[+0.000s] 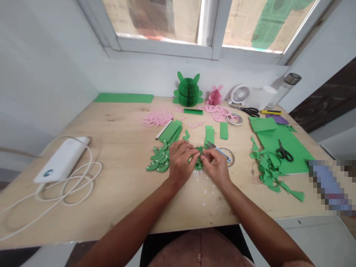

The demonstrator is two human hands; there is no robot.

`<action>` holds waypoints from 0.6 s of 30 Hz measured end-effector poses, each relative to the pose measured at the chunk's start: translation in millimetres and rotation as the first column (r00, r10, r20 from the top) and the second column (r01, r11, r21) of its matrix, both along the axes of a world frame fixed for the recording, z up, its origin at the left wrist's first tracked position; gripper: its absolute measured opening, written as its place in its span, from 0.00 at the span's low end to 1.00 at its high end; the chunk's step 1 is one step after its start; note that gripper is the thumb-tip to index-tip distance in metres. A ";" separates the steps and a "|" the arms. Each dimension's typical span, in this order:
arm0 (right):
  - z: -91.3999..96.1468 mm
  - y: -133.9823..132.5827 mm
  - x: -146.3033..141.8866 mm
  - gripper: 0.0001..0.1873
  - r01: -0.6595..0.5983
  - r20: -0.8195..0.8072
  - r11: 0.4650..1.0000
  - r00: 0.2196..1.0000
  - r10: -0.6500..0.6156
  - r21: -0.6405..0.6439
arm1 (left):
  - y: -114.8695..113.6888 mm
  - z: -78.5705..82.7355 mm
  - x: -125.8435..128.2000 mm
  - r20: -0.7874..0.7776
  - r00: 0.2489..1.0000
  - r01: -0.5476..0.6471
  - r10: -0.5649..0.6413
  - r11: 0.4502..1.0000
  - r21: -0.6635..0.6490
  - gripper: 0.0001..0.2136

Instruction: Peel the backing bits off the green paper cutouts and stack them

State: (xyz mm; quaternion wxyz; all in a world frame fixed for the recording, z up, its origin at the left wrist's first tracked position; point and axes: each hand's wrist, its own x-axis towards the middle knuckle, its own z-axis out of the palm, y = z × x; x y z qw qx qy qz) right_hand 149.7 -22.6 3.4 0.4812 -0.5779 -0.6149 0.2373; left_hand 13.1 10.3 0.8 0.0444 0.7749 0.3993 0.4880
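Both my hands meet at the middle of the wooden table (116, 185). My left hand (181, 160) and my right hand (215, 165) pinch a small stack of green paper cut-outs (198, 157) between their fingertips. Part of the stack is hidden by my fingers. A pile of several green curved paper pieces (159, 158) lies just left of my left hand. Small scissors (214, 147) rest on a tape ring (228, 155) just beyond my right hand.
A white power bank (61, 160) with coiled cable lies left. Green paper sheets (289, 146), scraps (268, 172) and black scissors (284, 151) lie right. At the back stand a green paper figure (188, 90), a pink one (214, 95), a small fan (239, 94), pink cut-outs (157, 118).
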 end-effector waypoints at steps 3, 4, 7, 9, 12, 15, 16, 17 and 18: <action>0.1 -0.3 -0.1 0.05 -0.003 0.022 1.000 1.000 0.003 0.009 | -0.6 0.4 0.8 0.025 1.000 0.017 -0.017 1.000 0.000 0.02; 0.1 -0.3 -0.2 0.05 -0.002 0.025 1.000 1.000 0.002 0.009 | -0.8 0.5 1.0 0.032 0.999 0.021 -0.021 1.000 0.000 0.03; 0.6 -0.4 -0.7 0.05 0.001 0.026 1.000 1.000 -0.001 0.007 | -0.8 1.1 1.8 0.048 0.999 0.026 -0.026 1.000 -0.011 0.03; 1.1 -0.4 -1.1 0.05 0.001 0.019 1.000 1.000 -0.001 0.002 | -0.4 1.6 2.2 0.059 0.998 0.027 -0.026 0.999 -0.024 0.03; 1.9 -0.4 -1.7 0.04 0.008 -0.010 1.000 1.000 -0.008 -0.018 | 0.5 1.5 2.7 0.078 0.996 0.033 -0.030 0.999 -0.039 0.03; 1.1 -0.3 -2.0 0.04 0.015 -0.074 0.999 0.997 -0.018 -0.049 | 1.1 0.5 3.1 0.097 0.995 0.032 -0.026 0.998 -0.058 0.03; 0.1 0.0 -1.9 0.04 0.013 -0.106 0.998 0.994 -0.020 -0.065 | 1.2 0.2 3.2 0.102 0.995 0.029 -0.022 0.998 -0.063 0.03; -1.3 0.4 -1.7 0.04 0.008 -0.143 0.997 0.990 -0.020 -0.082 | 1.2 -0.1 3.3 0.107 0.994 0.026 -0.019 0.997 -0.067 0.03; -3.2 0.9 -1.3 0.05 0.002 -0.182 0.995 0.983 -0.021 -0.101 | 1.2 -0.2 3.4 0.110 0.994 0.024 -0.016 0.997 -0.070 0.03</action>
